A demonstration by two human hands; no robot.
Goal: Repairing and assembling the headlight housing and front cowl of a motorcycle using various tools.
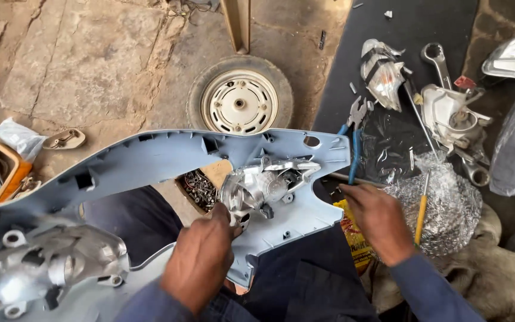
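A long light-blue plastic body panel [150, 158] lies across my lap, inner side up. A silver lamp housing [257, 188] sits in its right end, and a second silver housing [49, 268] is in its left end. My left hand [201, 262] grips the lower edge of the right housing with its fingertips. My right hand [379, 220] reaches palm-down to the ground just right of the panel's edge, beside a yellow packet [353, 235] and a thin metal rod. Its fingers hide whatever is under them.
A small wheel [239, 101] lies on the stone floor behind the panel. On the black mat [412, 24] are blue-handled pliers [356, 140], a spanner [439, 62], lamp parts, bubble wrap [454, 203] and a yellow-handled screwdriver [421, 209]. A box of screws [198, 189] sits under the panel.
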